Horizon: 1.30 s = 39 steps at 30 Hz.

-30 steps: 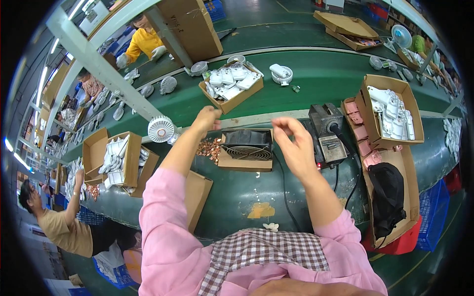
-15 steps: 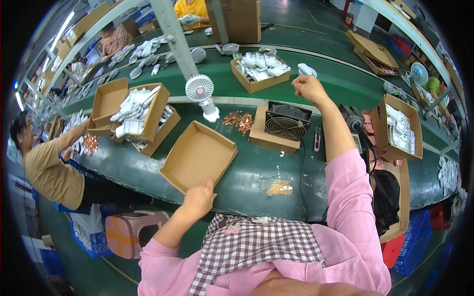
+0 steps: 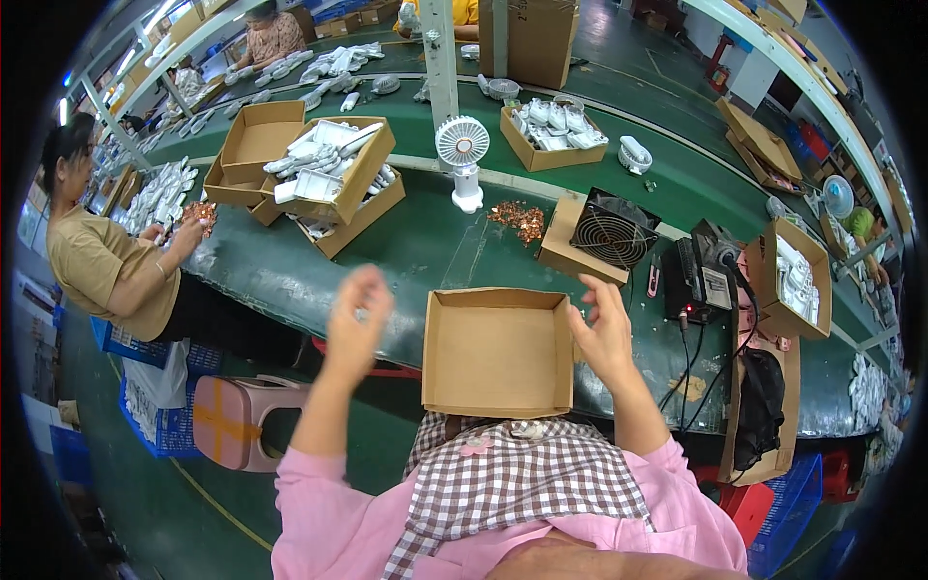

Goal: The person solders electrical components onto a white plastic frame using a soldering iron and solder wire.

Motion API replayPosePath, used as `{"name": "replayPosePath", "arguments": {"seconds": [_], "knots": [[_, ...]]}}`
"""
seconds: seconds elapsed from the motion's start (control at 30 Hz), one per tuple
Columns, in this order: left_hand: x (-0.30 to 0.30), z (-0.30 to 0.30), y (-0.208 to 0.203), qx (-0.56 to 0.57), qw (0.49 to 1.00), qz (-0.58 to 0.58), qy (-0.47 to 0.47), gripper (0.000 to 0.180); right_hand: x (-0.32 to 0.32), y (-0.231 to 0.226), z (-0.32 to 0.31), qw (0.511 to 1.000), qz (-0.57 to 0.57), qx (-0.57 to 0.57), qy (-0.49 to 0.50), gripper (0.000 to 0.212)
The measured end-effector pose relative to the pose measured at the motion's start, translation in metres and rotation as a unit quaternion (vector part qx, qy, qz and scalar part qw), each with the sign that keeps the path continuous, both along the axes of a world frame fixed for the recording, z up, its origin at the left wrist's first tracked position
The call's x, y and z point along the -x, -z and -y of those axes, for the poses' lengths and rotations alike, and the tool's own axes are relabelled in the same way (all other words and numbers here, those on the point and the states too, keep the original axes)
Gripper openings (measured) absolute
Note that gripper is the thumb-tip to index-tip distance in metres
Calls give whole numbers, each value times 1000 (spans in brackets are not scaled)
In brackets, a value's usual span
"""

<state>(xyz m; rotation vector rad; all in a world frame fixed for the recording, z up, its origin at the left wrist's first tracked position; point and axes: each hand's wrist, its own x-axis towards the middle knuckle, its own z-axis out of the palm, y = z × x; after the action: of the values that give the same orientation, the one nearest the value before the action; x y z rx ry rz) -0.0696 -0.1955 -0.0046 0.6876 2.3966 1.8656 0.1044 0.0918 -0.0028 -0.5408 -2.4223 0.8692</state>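
An empty, shallow cardboard box (image 3: 498, 404) rests at the table's near edge, right against my checked apron. My right hand (image 3: 604, 336) is at the box's right wall with its fingers apart; whether it touches the cardboard I cannot tell. To the left of the box, my left hand (image 3: 358, 324) is raised over the table edge, blurred, with fingers apart and nothing visible in it. Beyond the box stand a white handheld fan (image 3: 464, 159), upright, and a pile of small copper-coloured parts (image 3: 519, 220).
Cardboard boxes of white plastic parts (image 3: 333, 179) stand at left, another box (image 3: 551, 145) on the belt and one (image 3: 793, 275) at right. A black cooling fan (image 3: 614, 232) leans on cardboard beside a corded black device (image 3: 701, 280). A co-worker (image 3: 111, 256) handles copper-coloured parts at far left.
The empty box has come nearer and to the right, now squared to me. My right hand has drawn back from beyond the cooling fan; my left has come off the box. The view has shifted.
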Motion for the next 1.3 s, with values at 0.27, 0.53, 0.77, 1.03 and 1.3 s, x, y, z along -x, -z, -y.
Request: {"name": "replayPosePath", "arguments": {"seconds": [0.27,0.53,0.77,1.03,1.3], "knots": [[189,36,1,-280,858,429,-40,101,-28,42,15,979,52,195,-26,69],[214,18,8,-377,803,457,-67,58,-27,66,5,970,26,232,-61,60],[160,34,1,-396,826,396,-60,57,-34,67,-10,962,-35,266,-51,57],[4,30,-14,-336,862,381,-1,49,-52,73,-27,957,-105,271,-10,66],[-67,-20,54,-396,795,457,-47,52,-69,64,-42,963,-100,249,25,69]]}}
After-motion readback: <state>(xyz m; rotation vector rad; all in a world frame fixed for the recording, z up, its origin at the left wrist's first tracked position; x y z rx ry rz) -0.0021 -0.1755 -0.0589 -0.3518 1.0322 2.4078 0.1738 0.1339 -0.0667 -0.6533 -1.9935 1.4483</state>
